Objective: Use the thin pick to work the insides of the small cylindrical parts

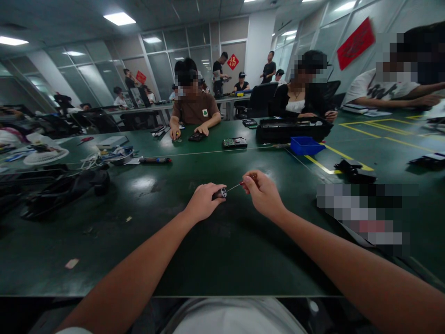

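Note:
My left hand (202, 202) is closed around a small dark cylindrical part (223, 192) with a pale ring-like open end facing right. Between the fingers of my right hand (263, 194) is the reddish handle of a screwdriver (235, 186). Its thin metal shaft points left, and the tip reaches the open end of the cylindrical part; whether it is inside or only touching, I cannot tell. Both hands are over the near middle of the green table (243, 260). My fingers cover most of the cylindrical part.
Ahead lie a hard drive with a circuit board (235, 143), a blue bin (306, 145) and a long black housing (294, 130). A pen-shaped tool (155, 160) and black plastic parts (74, 188) are leftward. Rightward is a black part (355, 171). Co-workers sit across the table.

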Available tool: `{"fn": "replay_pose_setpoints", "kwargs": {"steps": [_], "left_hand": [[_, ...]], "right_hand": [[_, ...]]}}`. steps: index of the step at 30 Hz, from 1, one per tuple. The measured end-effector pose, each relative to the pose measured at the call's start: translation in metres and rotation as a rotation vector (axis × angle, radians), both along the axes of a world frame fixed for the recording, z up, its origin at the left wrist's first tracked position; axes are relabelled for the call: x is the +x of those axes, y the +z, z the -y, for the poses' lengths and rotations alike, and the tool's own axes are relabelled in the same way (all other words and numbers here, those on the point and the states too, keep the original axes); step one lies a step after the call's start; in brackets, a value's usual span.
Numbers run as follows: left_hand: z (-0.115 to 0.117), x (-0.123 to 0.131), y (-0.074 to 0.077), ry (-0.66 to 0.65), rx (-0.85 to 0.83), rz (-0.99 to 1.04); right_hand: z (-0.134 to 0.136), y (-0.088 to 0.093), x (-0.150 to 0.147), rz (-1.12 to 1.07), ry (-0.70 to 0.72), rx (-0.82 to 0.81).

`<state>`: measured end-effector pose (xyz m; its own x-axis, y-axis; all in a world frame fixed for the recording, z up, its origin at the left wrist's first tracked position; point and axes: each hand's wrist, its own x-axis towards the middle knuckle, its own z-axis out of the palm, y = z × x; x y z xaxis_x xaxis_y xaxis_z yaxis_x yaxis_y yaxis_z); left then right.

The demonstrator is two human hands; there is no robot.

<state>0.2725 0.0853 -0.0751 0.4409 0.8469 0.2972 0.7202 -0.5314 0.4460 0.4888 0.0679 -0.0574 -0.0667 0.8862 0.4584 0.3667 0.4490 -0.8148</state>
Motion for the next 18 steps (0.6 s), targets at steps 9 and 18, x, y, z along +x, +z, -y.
{"fn": "replay_pose_setpoints", "kwargs": {"steps": [9,18], "left_hand": [[-0.0014,-0.0003,-0.0018,-0.013,0.005,-0.045],[-0.0002,0.0010,0.0030,0.015,-0.038,0.030]], "right_hand": [[0.0046,0.0061,-0.0025,0.157,-0.079,0.029],[-0.0020,0.0014,0.0014,0.195,-0.163,0.071]]}}
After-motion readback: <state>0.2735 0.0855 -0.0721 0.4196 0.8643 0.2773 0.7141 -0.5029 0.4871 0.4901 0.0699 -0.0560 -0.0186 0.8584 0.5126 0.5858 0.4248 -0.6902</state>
